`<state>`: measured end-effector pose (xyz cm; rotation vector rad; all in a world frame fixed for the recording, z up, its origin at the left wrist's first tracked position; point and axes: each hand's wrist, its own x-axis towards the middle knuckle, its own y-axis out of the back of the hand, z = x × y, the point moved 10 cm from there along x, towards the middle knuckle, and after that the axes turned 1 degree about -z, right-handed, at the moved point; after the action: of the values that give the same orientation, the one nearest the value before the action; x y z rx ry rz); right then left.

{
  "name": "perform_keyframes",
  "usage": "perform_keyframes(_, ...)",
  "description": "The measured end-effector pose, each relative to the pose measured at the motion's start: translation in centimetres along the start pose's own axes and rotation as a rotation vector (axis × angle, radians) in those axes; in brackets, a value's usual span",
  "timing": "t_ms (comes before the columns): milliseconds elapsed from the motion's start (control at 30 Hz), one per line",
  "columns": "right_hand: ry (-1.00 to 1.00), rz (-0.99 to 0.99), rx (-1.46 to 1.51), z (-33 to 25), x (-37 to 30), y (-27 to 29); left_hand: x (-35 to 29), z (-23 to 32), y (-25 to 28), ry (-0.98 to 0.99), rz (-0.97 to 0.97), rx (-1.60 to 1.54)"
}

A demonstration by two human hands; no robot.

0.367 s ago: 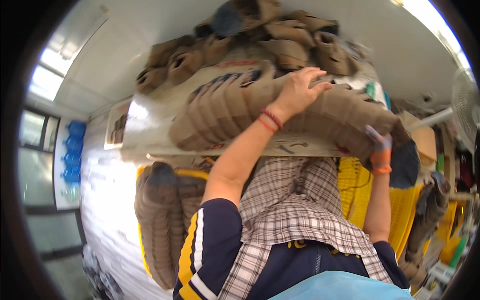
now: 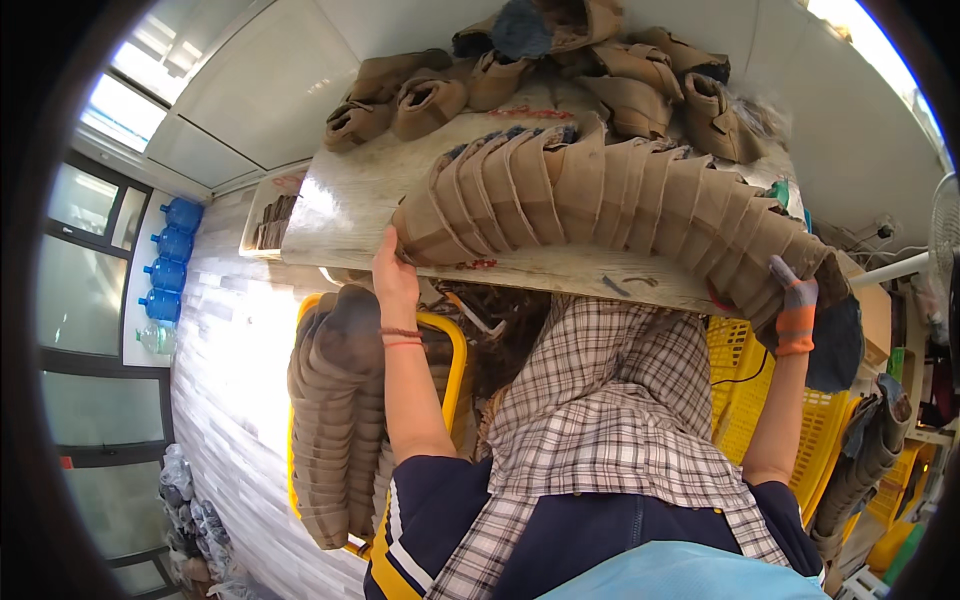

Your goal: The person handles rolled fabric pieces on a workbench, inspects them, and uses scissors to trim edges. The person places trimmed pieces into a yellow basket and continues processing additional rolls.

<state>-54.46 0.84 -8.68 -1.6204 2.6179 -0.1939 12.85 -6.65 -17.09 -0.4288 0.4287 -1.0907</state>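
A long nested row of brown shoe uppers (image 2: 600, 200) curves across the table in front of me, its right end hanging over the near edge. At the row's left end my left hand (image 2: 397, 278), bare with red bands at the wrist, is closed on the last upper; most of its fingers are hidden. My right hand (image 2: 797, 308) wears a grey and orange glove and grips the right end from the near side, thumb up. A dark blue piece (image 2: 836, 345) hangs from that end, beside the glove.
Loose brown uppers (image 2: 640, 100) are heaped at the back of the table (image 2: 345, 215). A yellow basket (image 2: 455, 370) with stacked uppers (image 2: 335, 440) stands at lower left. Yellow crates (image 2: 815, 430) are at right, near a fan (image 2: 943, 230). Blue water bottles (image 2: 165, 275) line the left wall.
My left hand has moved from the top middle of the row down and left to its left end. The right hand stays at the right end. The view has shifted slightly.
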Motion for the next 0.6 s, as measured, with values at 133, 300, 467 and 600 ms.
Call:
perform_keyframes(133, 0.021, -0.051, -0.084, -0.6, 0.9, 0.7, 1.6, 1.2, -5.8, 0.171, -0.37, 0.085)
perform_keyframes(300, 0.01, -0.123, -0.147, -1.5, 1.0, -1.0, 3.8, 1.7, -9.8, 0.329, -0.54, 0.233)
perform_keyframes(467, -0.016, -0.159, -0.233, -2.7, 0.4, -3.6, 4.0, 0.2, -12.8, 0.448, -0.623, 0.318)
perform_keyframes(600, -0.053, -0.197, -0.223, -2.6, 1.2, -3.3, 5.4, -0.6, -13.1, 0.504, -0.601, 0.374)
